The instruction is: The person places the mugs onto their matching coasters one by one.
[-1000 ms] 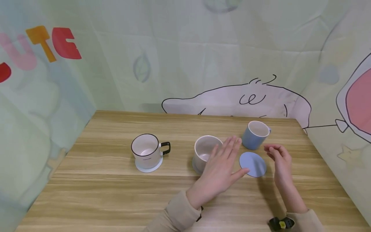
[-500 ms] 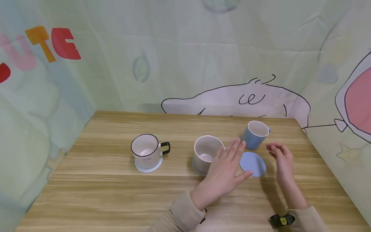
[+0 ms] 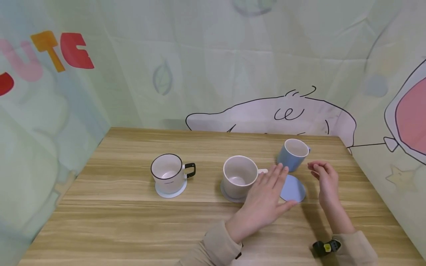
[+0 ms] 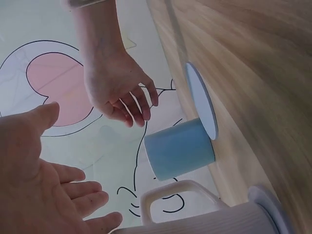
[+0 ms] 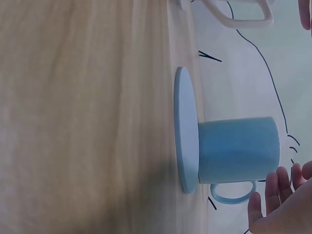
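Observation:
My left hand hovers with straight fingers, its tips in front of the blue mug and its wrist side near the plain white mug. It holds nothing. To the right, my right hand hangs loosely curled beside the blue mug, holding nothing. The blue mug stands upright on the bare wood behind a round blue coaster; its handle shows in the right wrist view. The plain white mug sits on its own coaster, handle to the right.
A white mug with a black rim and black handle stands on a pale coaster at the left of the wooden table. A printed cloth hangs behind the table and along both sides.
My left hand has drifted right and slightly toward me, uncovering the plain white mug's handle and covering part of the blue coaster. My right hand has shifted slightly right. The mugs have stayed put.

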Tool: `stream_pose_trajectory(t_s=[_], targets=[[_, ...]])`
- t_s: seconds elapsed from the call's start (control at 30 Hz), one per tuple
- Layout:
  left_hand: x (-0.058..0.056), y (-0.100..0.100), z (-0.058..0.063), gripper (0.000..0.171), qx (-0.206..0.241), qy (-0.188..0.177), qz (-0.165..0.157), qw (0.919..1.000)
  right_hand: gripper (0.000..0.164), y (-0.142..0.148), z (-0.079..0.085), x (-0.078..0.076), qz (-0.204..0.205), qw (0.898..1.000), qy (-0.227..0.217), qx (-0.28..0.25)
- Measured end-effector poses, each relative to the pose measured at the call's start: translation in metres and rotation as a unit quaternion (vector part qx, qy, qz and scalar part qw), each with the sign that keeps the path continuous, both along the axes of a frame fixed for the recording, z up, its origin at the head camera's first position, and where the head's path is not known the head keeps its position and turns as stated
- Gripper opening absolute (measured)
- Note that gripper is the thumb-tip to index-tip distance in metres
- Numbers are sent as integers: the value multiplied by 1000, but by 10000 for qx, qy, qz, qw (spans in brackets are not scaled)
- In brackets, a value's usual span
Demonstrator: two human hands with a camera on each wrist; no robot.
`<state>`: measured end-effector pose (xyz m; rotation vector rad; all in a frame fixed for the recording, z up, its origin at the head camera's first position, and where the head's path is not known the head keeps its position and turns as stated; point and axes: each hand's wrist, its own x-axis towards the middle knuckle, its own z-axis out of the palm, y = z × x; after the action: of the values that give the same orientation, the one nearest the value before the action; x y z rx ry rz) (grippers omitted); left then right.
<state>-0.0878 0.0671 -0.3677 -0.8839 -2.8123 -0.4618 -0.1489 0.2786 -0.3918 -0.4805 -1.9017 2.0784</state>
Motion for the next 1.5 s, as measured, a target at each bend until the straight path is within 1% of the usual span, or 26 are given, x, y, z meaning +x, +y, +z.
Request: stream_pose_trajectory(t_s=[0.2, 0.37, 0.5, 0.87, 0.97, 1.13, 1.33, 1.5], targets=[[0, 5, -3, 83, 15, -104, 20, 9999, 18, 4, 4, -10, 24, 9998, -56, 175], [-1, 7, -6, 82, 54, -199, 23, 9998, 20, 5, 5, -17, -3, 9998, -151, 156], [-1, 9, -9, 82, 29, -211, 46, 9998, 22, 6, 6, -22, 10, 9998, -120, 154], [-5, 16, -16, 82, 78, -391, 54, 9992, 18, 16, 4, -31, -58, 9991, -348, 232], [-7, 18, -19, 82, 99, -450, 39, 9989, 16, 18, 4, -33, -41, 9986, -374, 368], [-10, 22, -23, 82, 86, -506, 42, 9987, 17, 20, 2, -38, -65, 9980, -383, 494], [-13, 25, -26, 81, 109, -649, 112, 9978, 15, 21, -2, -45, 85, 9944, -449, 949], [-16, 28, -29, 80, 150, -822, 159, 9964, 10, 19, -3, -49, 48, 9908, -433, 1284]])
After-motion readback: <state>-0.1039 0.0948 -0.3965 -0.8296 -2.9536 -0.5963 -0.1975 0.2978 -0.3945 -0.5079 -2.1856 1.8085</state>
